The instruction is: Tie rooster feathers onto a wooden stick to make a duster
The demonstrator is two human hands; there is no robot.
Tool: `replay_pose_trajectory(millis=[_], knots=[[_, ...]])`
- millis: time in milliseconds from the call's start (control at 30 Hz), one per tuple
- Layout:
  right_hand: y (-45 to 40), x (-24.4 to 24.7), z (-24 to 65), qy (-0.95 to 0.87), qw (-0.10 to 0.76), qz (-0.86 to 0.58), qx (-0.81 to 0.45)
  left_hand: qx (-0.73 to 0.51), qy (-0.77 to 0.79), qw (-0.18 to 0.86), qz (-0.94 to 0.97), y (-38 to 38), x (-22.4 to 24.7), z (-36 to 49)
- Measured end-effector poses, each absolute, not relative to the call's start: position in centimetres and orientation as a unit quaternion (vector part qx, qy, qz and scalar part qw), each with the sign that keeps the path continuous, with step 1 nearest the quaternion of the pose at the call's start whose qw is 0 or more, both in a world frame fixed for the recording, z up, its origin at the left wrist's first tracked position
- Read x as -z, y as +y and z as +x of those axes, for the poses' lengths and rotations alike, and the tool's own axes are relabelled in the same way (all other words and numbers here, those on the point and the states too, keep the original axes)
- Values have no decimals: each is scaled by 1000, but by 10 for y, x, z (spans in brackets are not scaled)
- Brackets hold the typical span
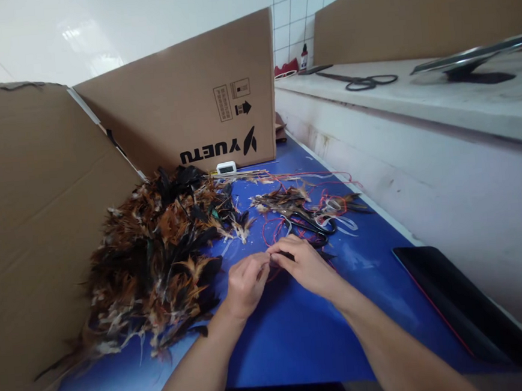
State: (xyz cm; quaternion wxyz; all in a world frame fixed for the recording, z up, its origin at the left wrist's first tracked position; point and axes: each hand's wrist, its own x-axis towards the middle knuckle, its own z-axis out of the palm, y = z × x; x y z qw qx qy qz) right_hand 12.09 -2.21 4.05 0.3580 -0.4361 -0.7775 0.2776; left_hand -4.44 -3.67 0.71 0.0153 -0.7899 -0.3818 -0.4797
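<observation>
My left hand [248,284] and my right hand [303,264] meet above the blue tabletop [295,343], both closed in a pinch with fingertips touching. What lies between them is too small and covered to name; a bit of something dark shows under my right fingers. Just beyond my right hand lie black-handled scissors [312,226] among red string [269,230] and pale strips [344,224]. A small bunch of brown feathers [283,200] rests behind the scissors. To the left of my hands spreads a big heap of brown and black feathers [157,252].
Cardboard panels [159,107] wall off the left and back. A small white digital display [226,168] stands at the back one's foot. On the right lies a black flat device [459,300]. The white ledge [416,105] holds large scissors [360,83] and a small bottle [304,58].
</observation>
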Motion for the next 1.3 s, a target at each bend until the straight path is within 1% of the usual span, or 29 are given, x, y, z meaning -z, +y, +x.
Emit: replay_pose_trajectory(millis=[133, 267, 600, 733, 1000, 1300], knots=[[-21, -42, 122, -759, 380, -426, -314, 488, -374, 38, -788, -38, -8, -44], [-21, -42, 120, -754, 377, -439, -312, 487, -380, 45, -785, -38, -9, -45], [-23, -44, 119, -737, 390, -463, -302, 517, -386, 13, -764, -37, -10, -41], [-23, -44, 119, -747, 390, -478, -248, 532, -424, -62, -731, -38, -12, -39], [-23, -37, 116, -779, 360, -490, -153, 568, -480, -264, -615, -36, -10, -35], [-23, -32, 116, -800, 347, -484, -69, 590, -495, -372, -518, -32, -18, -33]])
